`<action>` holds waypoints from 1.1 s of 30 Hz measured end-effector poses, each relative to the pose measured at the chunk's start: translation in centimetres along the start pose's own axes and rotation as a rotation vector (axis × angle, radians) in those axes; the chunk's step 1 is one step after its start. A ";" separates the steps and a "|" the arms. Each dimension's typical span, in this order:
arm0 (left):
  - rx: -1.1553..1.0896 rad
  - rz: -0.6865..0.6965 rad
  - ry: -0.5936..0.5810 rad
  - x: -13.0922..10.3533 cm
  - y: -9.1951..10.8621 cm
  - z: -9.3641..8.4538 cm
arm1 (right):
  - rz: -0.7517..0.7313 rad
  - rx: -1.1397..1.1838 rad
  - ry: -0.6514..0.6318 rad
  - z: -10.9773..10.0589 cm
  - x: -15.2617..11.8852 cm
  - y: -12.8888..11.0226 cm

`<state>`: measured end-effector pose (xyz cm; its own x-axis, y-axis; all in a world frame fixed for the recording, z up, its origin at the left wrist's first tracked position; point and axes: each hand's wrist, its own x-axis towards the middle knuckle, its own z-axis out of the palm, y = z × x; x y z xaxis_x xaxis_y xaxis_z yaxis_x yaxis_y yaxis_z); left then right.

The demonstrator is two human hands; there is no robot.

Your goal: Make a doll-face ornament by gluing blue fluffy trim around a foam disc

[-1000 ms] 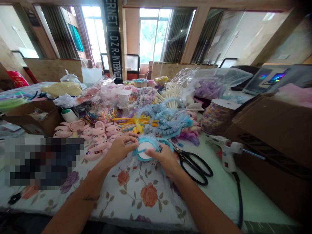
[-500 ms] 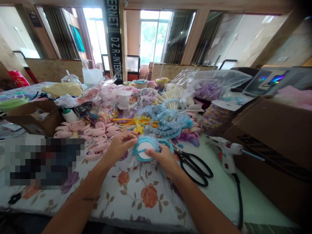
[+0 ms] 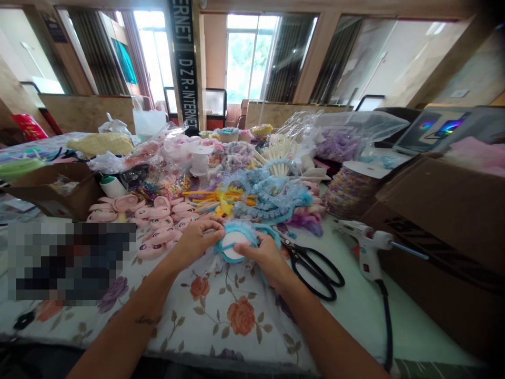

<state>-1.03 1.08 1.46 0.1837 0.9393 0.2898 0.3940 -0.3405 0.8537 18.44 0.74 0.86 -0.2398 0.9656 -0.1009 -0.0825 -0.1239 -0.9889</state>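
A round piece with a white disc (image 3: 232, 246) in its middle and light-blue fluffy trim (image 3: 240, 228) round its edge is held above the flowered cloth. My right hand (image 3: 268, 255) grips it from the right, thumb lying on the white disc and fingers behind, partly hidden. At its left edge, my left hand (image 3: 199, 239) pinches the fluffy trim between thumb and fingertips. A band of blue trim (image 3: 272, 231) runs past the right hand. Black-handled scissors (image 3: 315, 268) lie just right of that hand.
Farther right, a white glue gun (image 3: 369, 250) lies beside a large cardboard box (image 3: 430, 237). Pink doll-like heads (image 3: 158, 216) cluster to the left. Behind are blue ruffled lace (image 3: 272, 195), yellow sticks (image 3: 205, 196), a spool (image 3: 351, 189) and an open carton (image 3: 55, 192).
My left fingers have shifted slightly right and closed in on the trim's left edge. The right hand keeps its hold on the round piece, almost unmoved.
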 end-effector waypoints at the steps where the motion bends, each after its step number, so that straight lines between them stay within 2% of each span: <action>1: -0.014 -0.001 0.007 0.0 0.0 0.1 | -0.005 -0.002 0.001 0.0 0.0 0.0; 7: -0.225 -0.058 0.088 -0.1 0.3 0.6 | -0.003 -0.019 0.041 0.0 0.1 0.0; 11: -0.153 -0.011 0.138 -0.1 0.5 0.7 | -0.008 -0.047 -0.021 0.0 0.1 0.1; 16: -0.028 0.022 0.110 -0.2 0.8 0.5 | -0.021 -0.083 -0.081 -0.1 -0.1 0.1; 24: 0.003 0.016 0.009 -0.1 0.7 -0.1 | -0.014 -0.044 -0.096 0.1 -0.4 -0.3; 30: -0.063 -0.004 -0.038 -0.2 0.9 0.0 | -0.021 -0.040 -0.056 0.3 -0.6 -0.6; 33: -0.111 -0.009 -0.013 -0.2 0.9 0.0 | -0.025 -0.038 -0.060 0.3 -0.6 -0.6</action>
<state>-0.72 0.60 2.17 0.1928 0.9412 0.2773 0.2938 -0.3250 0.8989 18.32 0.19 1.51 -0.2960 0.9526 -0.0701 -0.0527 -0.0895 -0.9946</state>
